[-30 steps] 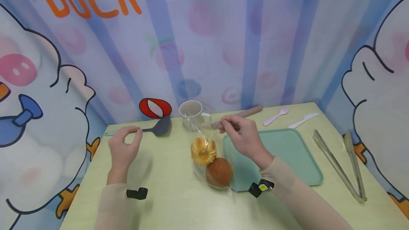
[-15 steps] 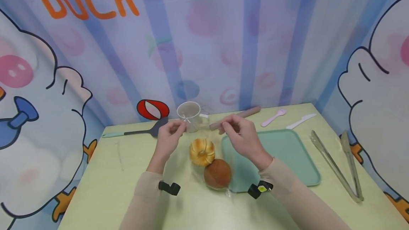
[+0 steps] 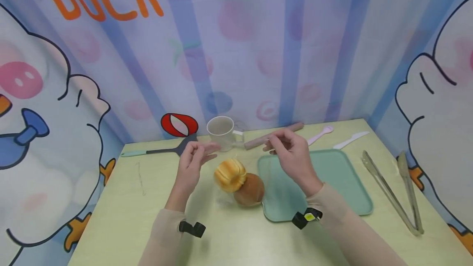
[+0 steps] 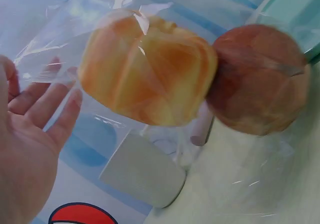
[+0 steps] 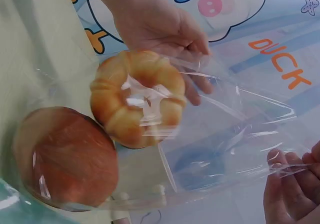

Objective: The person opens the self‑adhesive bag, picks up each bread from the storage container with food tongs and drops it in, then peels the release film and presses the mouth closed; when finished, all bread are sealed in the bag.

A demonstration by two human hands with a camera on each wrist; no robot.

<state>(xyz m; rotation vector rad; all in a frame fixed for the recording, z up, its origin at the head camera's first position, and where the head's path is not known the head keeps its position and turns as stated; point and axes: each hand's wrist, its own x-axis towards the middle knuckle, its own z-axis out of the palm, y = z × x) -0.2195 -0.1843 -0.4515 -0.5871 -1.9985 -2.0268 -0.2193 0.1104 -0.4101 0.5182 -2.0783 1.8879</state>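
A clear plastic bag (image 5: 227, 129) hangs in front of me with two breads in it. One is a golden ring-shaped bread (image 3: 230, 175); the other is a round brown bun (image 3: 249, 191), lower and to its right. My right hand (image 3: 293, 159) pinches the bag's upper edge between thumb and fingers, as the right wrist view shows. On the opposite side, my left hand (image 3: 190, 167) has its fingers extended against the film, close to the ring bread (image 4: 145, 71). The film is see-through, so its exact edges are hard to follow.
A green tray (image 3: 354, 184) lies right of the breads, with metal tongs (image 3: 391, 196) beyond. Along the back are a spatula (image 3: 162, 150), a white cup (image 3: 221, 132), a rolling pin (image 3: 255, 142), a pink spoon (image 3: 320, 134) and a white knife (image 3: 351, 139). A thin clear strip (image 3: 140, 179) lies left.
My left hand has come from the spatula side rightward to the bag, and its fingers have spread out. My right hand has shifted slightly right. The breads have tilted and risen a little.
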